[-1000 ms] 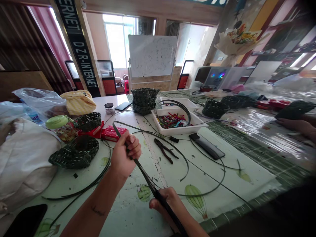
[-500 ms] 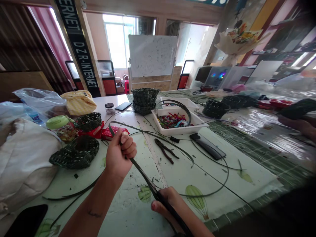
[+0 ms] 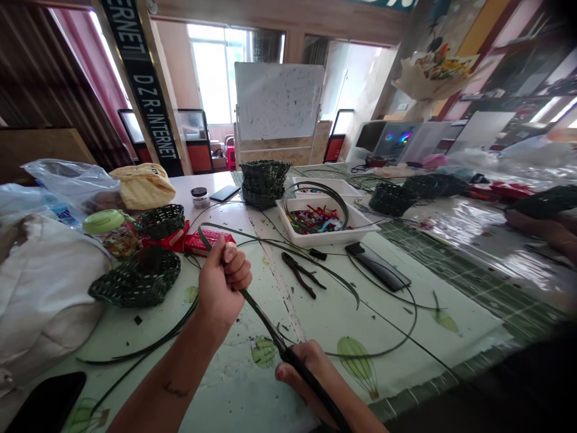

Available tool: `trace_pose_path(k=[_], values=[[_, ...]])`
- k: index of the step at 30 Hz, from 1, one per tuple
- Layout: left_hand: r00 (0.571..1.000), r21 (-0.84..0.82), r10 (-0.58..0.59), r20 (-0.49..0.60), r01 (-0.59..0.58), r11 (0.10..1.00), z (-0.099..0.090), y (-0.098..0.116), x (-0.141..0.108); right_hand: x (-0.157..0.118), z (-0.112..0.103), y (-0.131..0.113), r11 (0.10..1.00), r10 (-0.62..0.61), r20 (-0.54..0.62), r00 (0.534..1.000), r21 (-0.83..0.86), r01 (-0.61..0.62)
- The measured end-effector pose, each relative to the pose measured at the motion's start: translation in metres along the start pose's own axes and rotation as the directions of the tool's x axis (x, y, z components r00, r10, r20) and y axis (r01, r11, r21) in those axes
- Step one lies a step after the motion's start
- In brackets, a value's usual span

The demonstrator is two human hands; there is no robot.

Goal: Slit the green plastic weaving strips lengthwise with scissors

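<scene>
My left hand (image 3: 224,278) is closed in a fist around a dark green flat strip (image 3: 256,308), whose upper part loops above the fist and trails right over the table. Lower down, my right hand (image 3: 307,371) is closed around black-handled scissors (image 3: 295,359). Their narrow blades lie along the strip, and the exact contact is hard to make out. Pliers (image 3: 301,275) rest on the table just beyond my hands. Loose dark strips (image 3: 148,346) lie under my left forearm. Two woven dark green baskets (image 3: 135,279) (image 3: 163,221) sit to the left.
A white tray (image 3: 315,239) holds colourful bits and coiled strips. Around it are a stack of woven baskets (image 3: 264,183) and a black phone (image 3: 378,266). A green-lidded jar (image 3: 110,231) and bags (image 3: 49,288) crowd the left. Another person's hand (image 3: 541,231) shows at the far right.
My left hand has shifted very slightly to the right, and the free end of the strip has moved a little right with it. Both grips stay the same.
</scene>
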State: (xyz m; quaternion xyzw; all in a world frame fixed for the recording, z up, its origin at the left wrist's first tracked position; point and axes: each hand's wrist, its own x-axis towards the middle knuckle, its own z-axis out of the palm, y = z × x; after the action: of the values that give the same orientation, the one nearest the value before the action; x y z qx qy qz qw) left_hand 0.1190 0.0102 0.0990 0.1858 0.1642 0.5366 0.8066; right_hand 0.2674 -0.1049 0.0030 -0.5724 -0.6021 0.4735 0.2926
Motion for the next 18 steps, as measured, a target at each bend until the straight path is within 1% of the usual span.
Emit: trace_pose_path(k=[3,6,9,11,13,18], values=[[1.0,0.001,0.001,-0.004,-0.001,1.0,-0.001,0.001,0.001,0.002,0.001,-0.002,1.0,0.019,-0.016,1.0,0.016,-0.018],[1.0,0.005,-0.018,0.004,0.018,1.0,-0.004,0.002,0.005,0.003,0.003,0.0,1.0,0.013,-0.021,1.0,0.01,-0.013],[0.998,0.034,-0.057,-0.003,0.057,0.998,-0.007,0.003,0.008,0.003,0.006,0.003,1.0,-0.005,-0.047,0.999,-0.019,0.004],[0.998,0.048,-0.069,-0.013,0.069,0.996,-0.007,0.003,0.009,0.003,0.009,0.006,0.999,0.006,-0.074,0.997,-0.044,-0.009],[0.998,0.045,-0.058,-0.014,0.059,0.997,-0.007,0.003,0.008,0.003,0.011,0.007,0.999,0.013,-0.092,0.996,-0.043,-0.017],[0.999,0.013,-0.03,-0.02,0.03,0.999,-0.004,0.002,0.005,0.004,0.016,0.01,0.999,-0.038,-0.152,0.988,-0.007,0.038]])
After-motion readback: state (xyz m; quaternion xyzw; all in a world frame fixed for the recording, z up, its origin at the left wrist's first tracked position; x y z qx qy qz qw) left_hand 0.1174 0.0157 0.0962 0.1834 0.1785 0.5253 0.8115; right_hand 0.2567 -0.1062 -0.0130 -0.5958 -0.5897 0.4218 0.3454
